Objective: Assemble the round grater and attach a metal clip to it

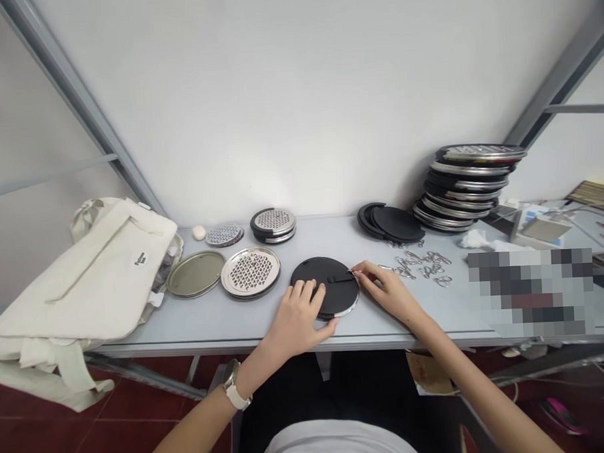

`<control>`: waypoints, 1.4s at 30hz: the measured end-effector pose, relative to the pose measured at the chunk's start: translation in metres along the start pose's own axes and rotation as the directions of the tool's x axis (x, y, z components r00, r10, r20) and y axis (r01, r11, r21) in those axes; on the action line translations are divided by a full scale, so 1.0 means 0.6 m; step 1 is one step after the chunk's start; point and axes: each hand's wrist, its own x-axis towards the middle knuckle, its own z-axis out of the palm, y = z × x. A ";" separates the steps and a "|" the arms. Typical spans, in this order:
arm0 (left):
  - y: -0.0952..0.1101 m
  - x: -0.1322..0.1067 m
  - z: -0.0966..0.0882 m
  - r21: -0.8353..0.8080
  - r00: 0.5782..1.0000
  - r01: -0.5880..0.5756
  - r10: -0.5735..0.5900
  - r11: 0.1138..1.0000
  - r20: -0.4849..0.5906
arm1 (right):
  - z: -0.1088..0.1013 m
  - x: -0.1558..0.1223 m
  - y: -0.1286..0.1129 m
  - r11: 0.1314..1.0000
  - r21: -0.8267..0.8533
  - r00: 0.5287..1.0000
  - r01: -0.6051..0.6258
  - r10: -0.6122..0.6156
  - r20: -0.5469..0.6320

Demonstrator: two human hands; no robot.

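A black round disc (320, 280) with a metal rim lies on the grey table (266, 318) near its front edge. My left hand (299, 318) rests on the disc's left side with fingers spread flat, holding it down. My right hand (385, 288) is at the disc's right edge, thumb and forefinger pinched on a small metal clip (354, 273) by a black tab on the disc. A pile of loose metal clips (422, 264) lies just right of that hand.
A perforated metal disc (250, 272) and a plain metal plate (196, 273) lie to the left, beside a cream fabric bag (88, 276). Further back are a perforated disc stack (273, 224), black lids (392, 222) and a tall tilted stack of discs (463, 186).
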 end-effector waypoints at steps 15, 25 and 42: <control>0.000 -0.001 0.001 0.005 1.000 -0.004 0.004 1.000 0.000 | 0.004 0.000 0.009 0.996 -0.079 0.997 0.047 -0.052 -0.064; -0.001 0.000 0.003 0.011 1.000 0.002 -0.002 1.000 -0.006 | 0.009 -0.001 0.014 0.999 -0.035 0.998 0.003 -0.005 -0.060; -0.001 0.000 0.003 0.001 1.000 -0.005 0.005 1.000 -0.004 | 0.007 -0.001 0.007 0.999 -0.028 0.998 0.029 -0.031 -0.046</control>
